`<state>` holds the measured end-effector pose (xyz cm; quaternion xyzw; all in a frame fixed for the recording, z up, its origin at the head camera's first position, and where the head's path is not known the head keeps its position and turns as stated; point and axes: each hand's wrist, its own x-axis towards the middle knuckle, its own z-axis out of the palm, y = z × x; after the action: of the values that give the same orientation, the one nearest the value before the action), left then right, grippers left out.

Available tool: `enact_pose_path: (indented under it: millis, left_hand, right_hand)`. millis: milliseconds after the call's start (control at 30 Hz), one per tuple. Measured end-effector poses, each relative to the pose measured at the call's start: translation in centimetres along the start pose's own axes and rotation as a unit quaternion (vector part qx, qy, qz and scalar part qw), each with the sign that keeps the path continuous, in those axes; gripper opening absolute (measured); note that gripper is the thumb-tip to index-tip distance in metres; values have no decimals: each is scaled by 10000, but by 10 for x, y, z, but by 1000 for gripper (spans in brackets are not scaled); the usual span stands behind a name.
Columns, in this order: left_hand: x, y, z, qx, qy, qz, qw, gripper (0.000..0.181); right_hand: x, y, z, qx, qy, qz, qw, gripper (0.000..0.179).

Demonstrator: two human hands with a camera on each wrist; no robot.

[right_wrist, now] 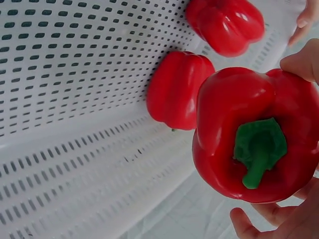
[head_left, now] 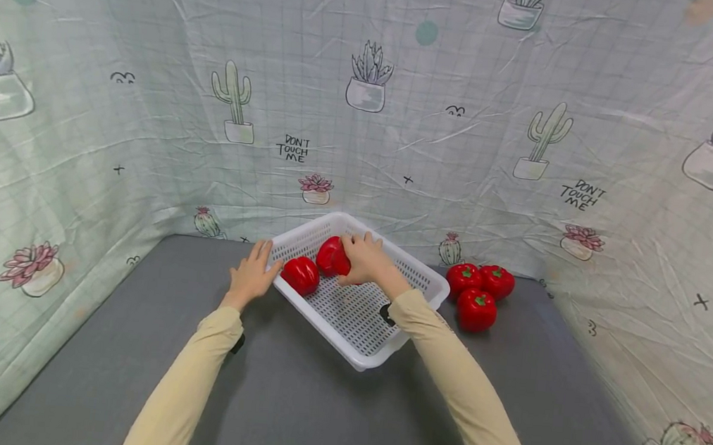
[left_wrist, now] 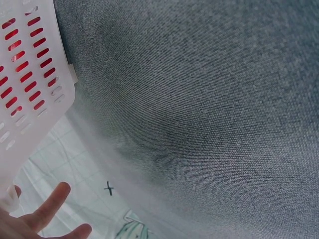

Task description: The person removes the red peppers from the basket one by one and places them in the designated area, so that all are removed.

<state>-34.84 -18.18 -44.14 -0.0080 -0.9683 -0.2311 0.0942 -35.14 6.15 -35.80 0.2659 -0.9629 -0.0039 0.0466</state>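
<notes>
Centre frame, the right hand (head_left: 366,257) is gripping one pepper (right_wrist: 256,134) over the basket (head_left: 354,321); the spread left hand (head_left: 252,275) is touching its rim. Glossy skin is risking a drop onto two peppers (head_left: 301,275).

Shows glossy red on the peppers (right_wrist: 227,114), green on the stalk (right_wrist: 260,147); runs white across the basket (head_left: 320,322), in rows of slots. Reads pale yellow on the sleeves (head_left: 186,384), grey on the table (head_left: 314,417). Looks perhaps greyish-green on the dim curtain (head_left: 415,136), gridded, printed with cactuses (head_left: 235,95), pink plants (head_left: 317,184), black lettering (head_left: 293,148).
</notes>
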Motion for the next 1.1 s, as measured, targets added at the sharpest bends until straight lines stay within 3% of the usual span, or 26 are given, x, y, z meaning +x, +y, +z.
enact_pose_path:
  millis: [367, 600, 1100]
  left_hand:
    - [2, 0, 0, 46, 50, 69, 10000, 62]
    - [2, 2, -1, 72, 13, 58, 10000, 63]
    - [2, 0, 1, 36, -53, 11, 10000, 64]
  right_hand:
    - [-16, 4, -17, -244, 301, -370, 9986, 74]
    - [-30, 10, -26, -47, 656, -590, 9961, 64]
    - [-60, 19, -31, -23, 1331, -896, 9870, 75]
